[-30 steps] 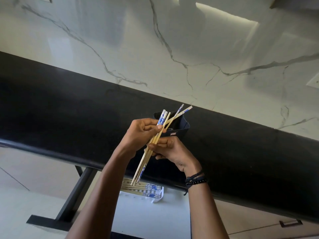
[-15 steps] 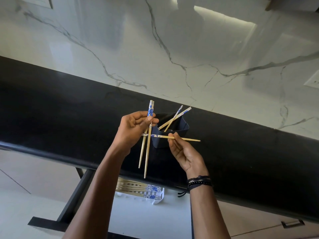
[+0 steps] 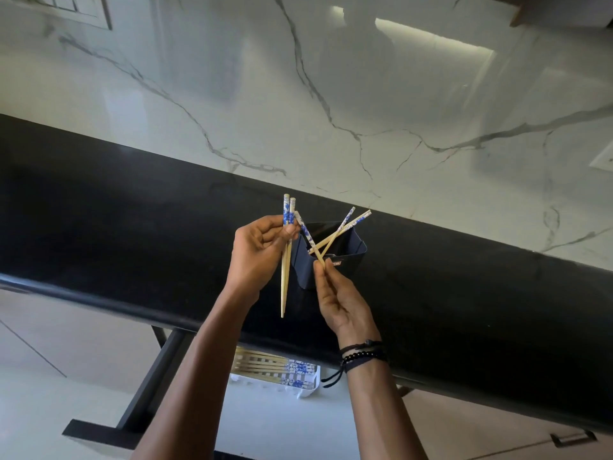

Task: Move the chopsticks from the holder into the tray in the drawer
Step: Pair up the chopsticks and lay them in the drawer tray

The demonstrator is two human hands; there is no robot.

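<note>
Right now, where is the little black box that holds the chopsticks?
In the head view the black holder stands on the dark countertop, just right of centre, between the left hand and the right hand.

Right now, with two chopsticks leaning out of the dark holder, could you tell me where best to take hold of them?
Probably by the blue-patterned upper ends of the leaning chopsticks, coming from above and the right. Those ends stick out past the rim of the holder, while their thin tips are down inside it.
</note>
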